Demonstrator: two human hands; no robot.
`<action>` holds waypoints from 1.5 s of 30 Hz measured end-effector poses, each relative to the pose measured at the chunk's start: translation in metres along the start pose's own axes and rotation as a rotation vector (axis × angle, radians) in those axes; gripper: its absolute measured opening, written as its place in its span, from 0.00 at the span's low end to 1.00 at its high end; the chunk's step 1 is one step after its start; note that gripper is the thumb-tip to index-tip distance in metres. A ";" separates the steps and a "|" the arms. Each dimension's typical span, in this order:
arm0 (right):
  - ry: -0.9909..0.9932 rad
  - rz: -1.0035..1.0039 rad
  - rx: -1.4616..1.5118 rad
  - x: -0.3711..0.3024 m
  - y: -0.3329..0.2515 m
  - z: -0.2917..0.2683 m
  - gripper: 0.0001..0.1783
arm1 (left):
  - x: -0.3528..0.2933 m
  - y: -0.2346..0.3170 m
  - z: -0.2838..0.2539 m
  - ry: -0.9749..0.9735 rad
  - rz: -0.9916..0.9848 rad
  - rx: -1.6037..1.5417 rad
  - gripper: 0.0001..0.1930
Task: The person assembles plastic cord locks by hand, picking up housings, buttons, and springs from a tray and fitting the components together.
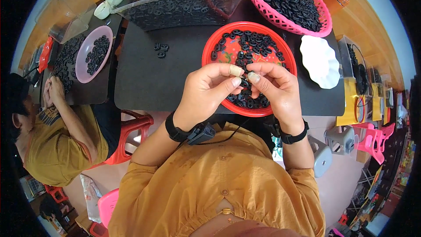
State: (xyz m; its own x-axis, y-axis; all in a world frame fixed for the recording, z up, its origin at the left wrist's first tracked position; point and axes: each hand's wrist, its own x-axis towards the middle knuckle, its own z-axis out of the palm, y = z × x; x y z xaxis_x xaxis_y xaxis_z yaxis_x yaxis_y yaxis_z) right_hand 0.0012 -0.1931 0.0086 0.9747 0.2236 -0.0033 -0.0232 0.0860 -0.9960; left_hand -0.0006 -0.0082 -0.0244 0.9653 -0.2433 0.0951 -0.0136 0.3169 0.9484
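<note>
Over a round red tray (pixel 207 39), my two hands meet fingertip to fingertip. My left hand (pixel 199 92) pinches a small black oval piece (pixel 244 83) between thumb and forefinger; tan tape wraps that forefinger. My right hand (pixel 280 92) is closed too, thumb and forefinger pressed together at the piece's right side. The fingertips partly hide the piece, so its finer details cannot be made out. Many similar black oval pieces (pixel 258 41) lie loose in the tray beneath, on its red patterned bottom. Black straps circle both my wrists.
Behind the tray stand a clear bin (pixel 184 15) and a pink basket (pixel 326 19), both full of black pieces. Several pieces (pixel 161 49) lie on the dark table (pixel 153 79). A white scalloped dish (pixel 320 61) sits right. At left, a co-worker (pixel 66 140) handles pieces beside a pink bowl (pixel 83 77).
</note>
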 end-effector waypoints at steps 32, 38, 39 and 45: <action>0.111 -0.159 -0.181 -0.006 0.008 0.010 0.09 | -0.002 -0.002 0.012 0.073 0.056 -0.171 0.04; 0.148 -0.204 -0.140 -0.007 0.013 0.015 0.09 | -0.002 -0.006 0.014 0.098 0.072 -0.150 0.04; 0.149 -0.204 -0.141 -0.007 0.013 0.014 0.09 | -0.002 -0.006 0.014 0.097 0.072 -0.150 0.04; 0.119 -0.176 -0.111 -0.007 0.016 0.013 0.13 | -0.003 -0.004 0.014 0.118 0.094 -0.118 0.04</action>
State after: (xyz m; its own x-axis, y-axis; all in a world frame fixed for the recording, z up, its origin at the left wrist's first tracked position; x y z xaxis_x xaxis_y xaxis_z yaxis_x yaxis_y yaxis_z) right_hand -0.0086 -0.1806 -0.0064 0.9811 0.0981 0.1669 0.1673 0.0043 -0.9859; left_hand -0.0068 -0.0216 -0.0241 0.9851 -0.1009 0.1390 -0.0810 0.4401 0.8943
